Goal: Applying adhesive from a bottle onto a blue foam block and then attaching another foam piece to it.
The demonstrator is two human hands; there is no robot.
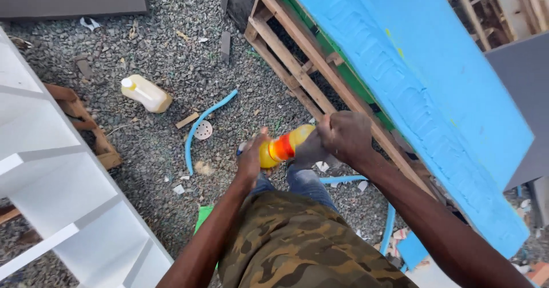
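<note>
Close over the camouflage-patterned shirt [297, 248] and blue jeans, the left hand [251, 159] cups the capped end of a yellow plastic bottle with an orange-red band [283, 146], while the right hand [343, 136] is clenched round its other end together with a grey rag (both gripping firmly). Beyond them lies grey gravel ground [171, 65] with a curved blue strip [200, 128] and a pale yellow plastic jug [146, 94]; a white shelf unit [51, 196] stands left, a large blue foam board [434, 94] leans on a wooden pallet [297, 65] right.
</note>
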